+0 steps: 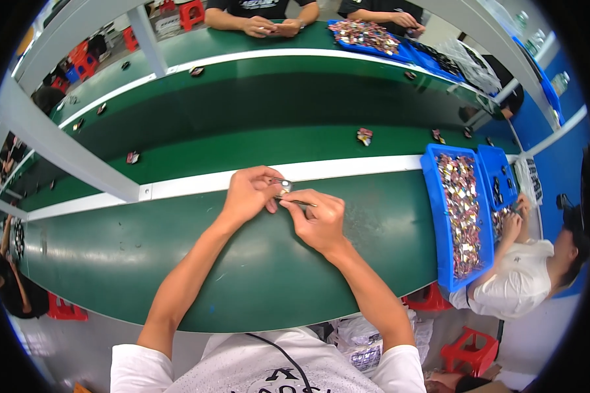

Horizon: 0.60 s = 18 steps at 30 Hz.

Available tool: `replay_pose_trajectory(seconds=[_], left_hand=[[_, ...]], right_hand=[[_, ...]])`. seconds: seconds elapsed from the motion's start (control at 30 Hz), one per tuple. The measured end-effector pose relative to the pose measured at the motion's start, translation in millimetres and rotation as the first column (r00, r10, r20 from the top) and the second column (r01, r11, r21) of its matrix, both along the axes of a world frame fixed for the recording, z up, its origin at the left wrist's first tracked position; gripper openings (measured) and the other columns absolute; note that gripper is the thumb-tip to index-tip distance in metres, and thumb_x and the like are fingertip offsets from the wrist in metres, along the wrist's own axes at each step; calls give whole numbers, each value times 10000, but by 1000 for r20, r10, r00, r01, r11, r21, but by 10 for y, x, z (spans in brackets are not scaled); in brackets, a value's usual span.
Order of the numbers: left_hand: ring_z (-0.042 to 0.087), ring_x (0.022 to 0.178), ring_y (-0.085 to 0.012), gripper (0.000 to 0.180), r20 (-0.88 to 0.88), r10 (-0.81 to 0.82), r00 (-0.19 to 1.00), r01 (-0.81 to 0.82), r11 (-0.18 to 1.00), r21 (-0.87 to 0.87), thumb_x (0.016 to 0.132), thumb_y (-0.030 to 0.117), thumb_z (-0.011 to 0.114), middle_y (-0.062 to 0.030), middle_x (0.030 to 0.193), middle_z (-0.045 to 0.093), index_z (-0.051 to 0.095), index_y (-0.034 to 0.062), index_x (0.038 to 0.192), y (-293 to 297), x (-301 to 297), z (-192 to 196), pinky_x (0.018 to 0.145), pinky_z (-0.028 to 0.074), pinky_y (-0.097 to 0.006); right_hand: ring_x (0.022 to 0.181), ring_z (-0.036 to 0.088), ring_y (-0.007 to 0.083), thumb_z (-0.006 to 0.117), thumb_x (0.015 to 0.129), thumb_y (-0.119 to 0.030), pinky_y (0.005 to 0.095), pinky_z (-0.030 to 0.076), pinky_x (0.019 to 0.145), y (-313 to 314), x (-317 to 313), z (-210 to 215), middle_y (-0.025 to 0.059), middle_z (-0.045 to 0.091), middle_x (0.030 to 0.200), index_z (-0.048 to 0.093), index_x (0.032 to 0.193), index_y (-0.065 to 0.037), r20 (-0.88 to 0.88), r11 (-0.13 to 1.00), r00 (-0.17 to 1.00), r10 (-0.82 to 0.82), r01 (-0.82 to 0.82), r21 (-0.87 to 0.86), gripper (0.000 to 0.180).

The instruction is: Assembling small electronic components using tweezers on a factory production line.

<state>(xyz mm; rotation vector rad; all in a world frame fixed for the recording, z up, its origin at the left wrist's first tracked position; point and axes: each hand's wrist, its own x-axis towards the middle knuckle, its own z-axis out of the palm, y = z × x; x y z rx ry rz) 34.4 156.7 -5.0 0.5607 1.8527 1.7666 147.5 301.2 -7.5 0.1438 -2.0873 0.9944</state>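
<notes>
left hand [246, 196] pinches small shiny part [286, 186] at 12 o'clock from torso; right hand [322, 219] grips thin metal tool [306, 204], tip close to part. work on part seems midway, not yet released. blue tray [440, 223], 3 o'clock, heaped with pieces [462, 216]: plenty apparently left.

Held piece [286, 185]: pale silver, we note
Worktable [98, 249]: dark green
Edge rail [367, 168]: white
Belt [242, 145]: green, darker on the far side
Right tray [439, 226]: blue
Small parts [462, 209]: we see mottled pink and silver
Near shirt [236, 367]: white, black print
</notes>
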Motion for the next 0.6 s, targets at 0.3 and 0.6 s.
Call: replay_pose_trajectory(seconds=[0.3, 0.6], left_hand=[[689, 589, -139, 223, -412, 350, 841, -452, 874, -180, 944, 68, 650, -124, 811, 725, 700, -88, 1095, -275, -1088, 18, 481, 569, -275], [692, 979, -409, 208, -905, -33, 424, -591, 747, -304, 906, 182, 641, -160, 1129, 705, 736, 79, 1060, 862, -915, 388, 851, 555, -508]], right_hand=[[423, 485, 124, 831, 777, -26, 274, 396, 449, 129, 22, 65, 40, 767, 864, 757, 882, -62, -68, 985, 991, -112, 102, -141, 133], [601, 690, 252, 806, 789, -60, 323, 526, 543, 203, 48, -81, 41, 747, 853, 721, 887, -75, -60, 994, 993, -106, 106, -10, 130]])
